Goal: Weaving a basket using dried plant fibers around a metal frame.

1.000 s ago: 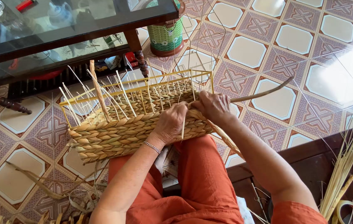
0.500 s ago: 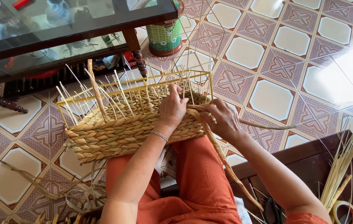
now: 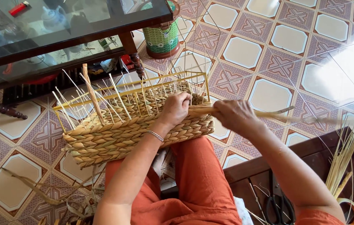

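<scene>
A half-woven rectangular basket of pale braided straw (image 3: 137,125) rests on the person's lap over orange trousers, its thin yellow frame and upright stakes (image 3: 114,98) rising above the finished rows. The left hand (image 3: 176,109) presses on the top row near the right-hand corner, fingers curled down over the weave — a steadying hold on the rim more than a pinch. The right hand (image 3: 236,116) has its grip closed round a long flat straw strand (image 3: 268,113) drawn out taut to the right of the corner. To do this well, I would judge the strand wants even tension and a flat lie against the row below, with the left fingers pinning the last crossing so nothing slackens. Open tiled floor (image 3: 268,62) lies to the right, giving room for the pull; the dark glass-topped desk (image 3: 60,37) crowds the basket's far side, and a dark wooden seat (image 3: 252,177) with black scissors (image 3: 281,206) sits close under the right elbow.
</scene>
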